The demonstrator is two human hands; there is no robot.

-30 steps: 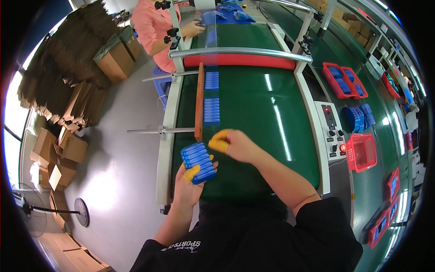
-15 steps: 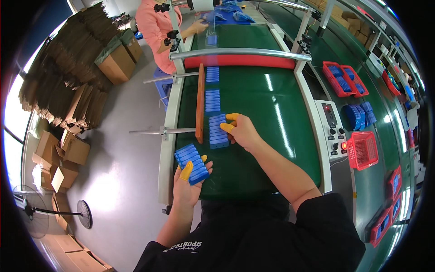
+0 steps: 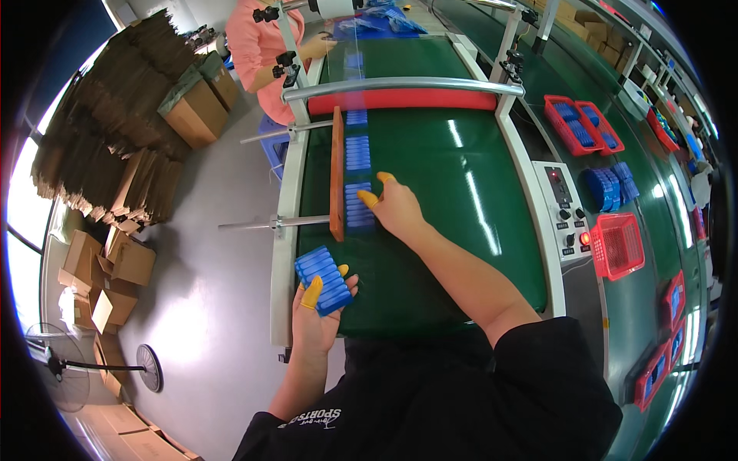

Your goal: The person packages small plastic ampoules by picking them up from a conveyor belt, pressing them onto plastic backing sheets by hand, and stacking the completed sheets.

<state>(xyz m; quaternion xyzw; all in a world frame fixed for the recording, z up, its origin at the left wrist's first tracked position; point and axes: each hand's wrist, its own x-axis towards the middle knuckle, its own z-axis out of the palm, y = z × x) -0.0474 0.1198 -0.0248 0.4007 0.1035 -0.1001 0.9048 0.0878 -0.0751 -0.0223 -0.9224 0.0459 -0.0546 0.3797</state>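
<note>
My left hand [image 3: 314, 323], with yellow finger cots, grips a blue ribbed block [image 3: 324, 281] above the belt's near left corner. Its thumb lies over the block's face. Thumb and forefinger apart, my right hand [image 3: 401, 209] hovers open just right of another blue ribbed block [image 3: 359, 206] on the green conveyor belt [image 3: 446, 284]. That block sits against a wooden guide bar [image 3: 337, 177]. Farther along the bar lies a similar blue block [image 3: 357, 154], and more run under the metal crossbar [image 3: 407, 86].
A red roller [image 3: 430, 101] spans the belt. Right of it are a control box [image 3: 561, 207] with knobs, a red basket [image 3: 617, 246] and a second green belt with blue pieces. A co-worker's pink sleeve [image 3: 246, 42] shows at far left. Cartons [image 3: 192, 115] stand beyond the left frame.
My right hand has let go of the block and opened. The row of blue blocks has moved away along the guide bar. My left hand has kept its block nearly still.
</note>
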